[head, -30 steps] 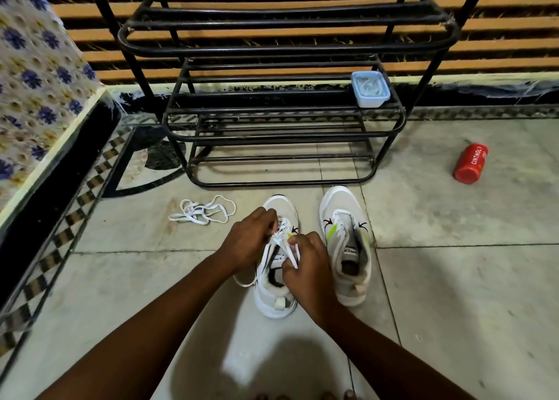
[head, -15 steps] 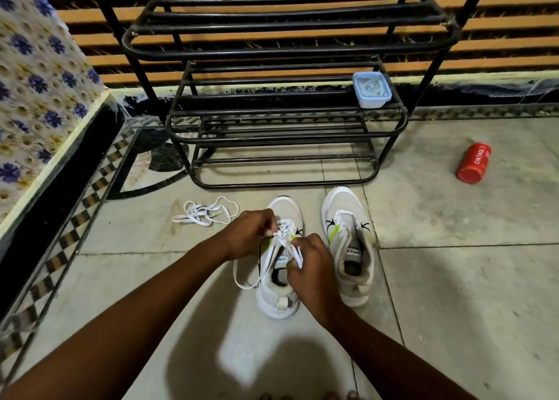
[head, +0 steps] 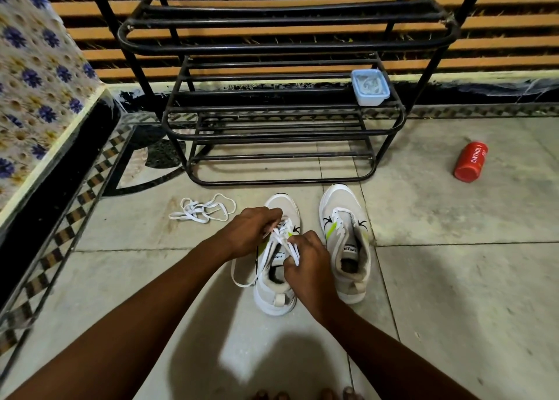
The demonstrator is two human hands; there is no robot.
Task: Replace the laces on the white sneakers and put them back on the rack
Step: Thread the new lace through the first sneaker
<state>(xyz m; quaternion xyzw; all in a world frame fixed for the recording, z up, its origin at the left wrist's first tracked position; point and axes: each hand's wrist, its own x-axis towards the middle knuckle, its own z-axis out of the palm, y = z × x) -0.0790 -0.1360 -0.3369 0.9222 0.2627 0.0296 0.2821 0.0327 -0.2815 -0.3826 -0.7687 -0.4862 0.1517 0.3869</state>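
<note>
black metal rack [head: 281, 145] stands against the slatted wall, its bars bare apart from a small blue tub [head: 369, 87] on the middle tier; likely kept free for the sneakers' return. on the tiled floor [head: 453, 278] just before it, toes toward the rack: right sneaker [head: 344, 242], lace sparse at the lower eyelets only, untouched. left sneaker [head: 276, 278] beside it, under both hands, heel toward the person so the eyelets face up for threading. left hand [head: 251, 230] fingers curled, pinching the white lace [head: 279, 239] near the toe end. right hand [head: 308, 263] curled round lace strands above the tongue, probably keeping tension. one loop trails left onto the floor. a loose bundle of laces [head: 202, 209] lies apart to the left, presumably set aside. red can [head: 470, 161] lies well apart, right.
</note>
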